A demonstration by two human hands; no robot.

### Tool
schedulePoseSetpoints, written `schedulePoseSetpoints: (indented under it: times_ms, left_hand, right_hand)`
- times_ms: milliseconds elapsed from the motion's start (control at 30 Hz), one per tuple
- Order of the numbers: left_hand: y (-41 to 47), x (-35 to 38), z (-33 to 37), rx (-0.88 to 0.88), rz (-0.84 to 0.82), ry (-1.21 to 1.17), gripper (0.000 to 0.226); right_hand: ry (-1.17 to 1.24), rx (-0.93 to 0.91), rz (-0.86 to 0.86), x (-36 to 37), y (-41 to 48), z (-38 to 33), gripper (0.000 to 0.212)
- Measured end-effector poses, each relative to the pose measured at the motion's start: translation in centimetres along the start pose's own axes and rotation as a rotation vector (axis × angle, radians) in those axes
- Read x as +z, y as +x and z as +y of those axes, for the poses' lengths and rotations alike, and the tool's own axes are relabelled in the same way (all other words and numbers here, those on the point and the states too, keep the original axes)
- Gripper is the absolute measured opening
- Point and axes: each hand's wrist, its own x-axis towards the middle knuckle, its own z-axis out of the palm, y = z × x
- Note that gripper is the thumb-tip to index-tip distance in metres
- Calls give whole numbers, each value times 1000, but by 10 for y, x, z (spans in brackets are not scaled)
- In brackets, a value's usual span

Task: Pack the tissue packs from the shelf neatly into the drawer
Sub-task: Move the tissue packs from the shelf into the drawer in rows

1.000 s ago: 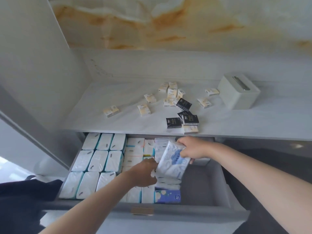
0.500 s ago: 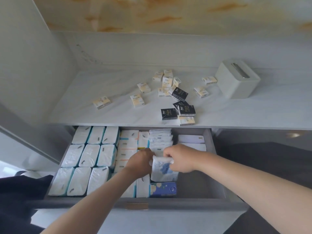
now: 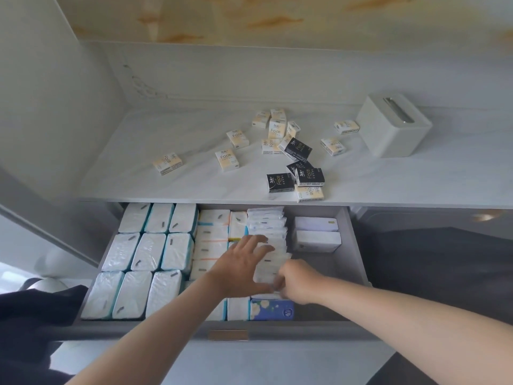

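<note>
The open grey drawer point(image 3: 352, 245) holds rows of white tissue packs. In its middle stands a row of thin white packs point(image 3: 268, 226). My left hand point(image 3: 241, 262) lies with fingers spread flat on that row. My right hand point(image 3: 297, 282) pinches the front white pack point(image 3: 263, 273) of the row at its lower edge. A blue flowered pack point(image 3: 272, 309) lies at the drawer's front. On the shelf point(image 3: 138, 176) above lie several small cream packs point(image 3: 227, 159) and black packs point(image 3: 280, 182).
A white tissue box point(image 3: 394, 125) stands on the shelf at the right. Two white packs point(image 3: 316, 233) sit at the drawer's back right, with bare drawer floor point(image 3: 333, 268) in front of them. Dark cloth point(image 3: 27, 323) hangs at the lower left.
The white and blue pack held up in both hands has gone down into the middle row. My left hand let go and now spreads flat over the row. The view tilted down.
</note>
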Motion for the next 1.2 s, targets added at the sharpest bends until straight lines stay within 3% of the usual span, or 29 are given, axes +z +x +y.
schedulePoseSetpoints:
  times_ms: [100,233,333,400,467,533,600,700,800,933,1067,1133,1200]
  left_hand:
    - [-5,13,0,33,-178,182,87]
    - [-9,18,-1,23,-209,180,78]
    - [-8,16,4,-9,-178,98,78]
    - [-9,19,9,-32,-144,89,76]
    - [-14,29,13,-13,-93,149,74]
    - [-17,40,12,27,-53,208,70]
    - [-17,46,11,28,-38,225,69]
    - [-10,37,10,39,-127,226,72]
    - [-3,11,8,4,-189,95,69]
    - [17,-29,5,-35,17,-78,44]
    - [48,-68,4,-85,316,-80,21]
    - [64,-83,6,-111,401,-65,20]
    - [81,-94,7,-142,434,-19,25]
  right_hand:
    - [173,43,121,-3,0,-3,19]
    - [480,384,331,-20,8,6,26]
    - [872,454,114,-11,7,5,38]
    - [1058,301,-37,-4,-1,-3,39]
    - [1080,229,-87,3,-2,-9,45]
    - [1000,257,-21,7,7,-4,39]
    - [801,286,43,14,15,4,54]
    - [563,209,-63,10,10,2,79]
    - [220,173,-25,-10,11,9,68]
    - [-152,-12,360,-60,1,13,33]
    - [-152,-149,784,-109,0,17,16]
    - [-151,-177,898,-126,4,24,20]
    - [-176,-119,909,-138,11,33,38]
